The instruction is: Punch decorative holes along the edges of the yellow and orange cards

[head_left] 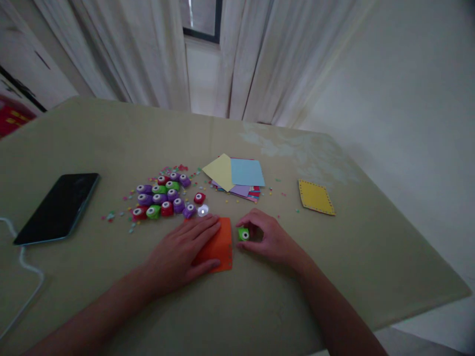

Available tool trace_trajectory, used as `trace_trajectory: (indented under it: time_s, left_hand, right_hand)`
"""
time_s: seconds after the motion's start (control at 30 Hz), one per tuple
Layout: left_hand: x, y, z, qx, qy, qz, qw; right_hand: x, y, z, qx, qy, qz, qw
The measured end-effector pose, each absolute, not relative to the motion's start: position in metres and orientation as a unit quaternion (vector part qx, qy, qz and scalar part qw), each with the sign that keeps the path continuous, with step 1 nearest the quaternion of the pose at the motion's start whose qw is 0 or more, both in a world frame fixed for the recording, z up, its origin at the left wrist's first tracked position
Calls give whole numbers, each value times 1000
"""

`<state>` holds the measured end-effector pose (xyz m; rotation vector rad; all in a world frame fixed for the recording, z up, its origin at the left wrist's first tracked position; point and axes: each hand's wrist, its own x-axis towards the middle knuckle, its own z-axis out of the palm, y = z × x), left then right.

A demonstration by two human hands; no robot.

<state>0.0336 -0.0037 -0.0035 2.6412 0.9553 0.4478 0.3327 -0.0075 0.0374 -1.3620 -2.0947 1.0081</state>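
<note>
Two hands at the orange sheet (223,243). Left hand (181,253) lies flat on it, fingers nearly together, thumb apart, presumably steadying it. Just right of the sheet, right hand (272,236) pinches the green punch (243,234) between thumb and forefinger, probably for fine control.

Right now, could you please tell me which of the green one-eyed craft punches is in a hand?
The green craft punch held in the right hand, beside the orange paper; the other green punches stand grouped beyond the left hand.
</note>
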Motion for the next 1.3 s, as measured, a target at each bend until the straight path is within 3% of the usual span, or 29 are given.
trace_trajectory:
  time_s: [0.3, 1.3]
  left_hand:
    - [32, -3, 2, 933, 309, 139, 122]
    - [34, -4, -1, 925, 325, 143, 135]
  right_hand:
    - [337, -9, 44, -476, -793, 349, 152]
    - [328, -14, 40, -532, -713, 415, 190]
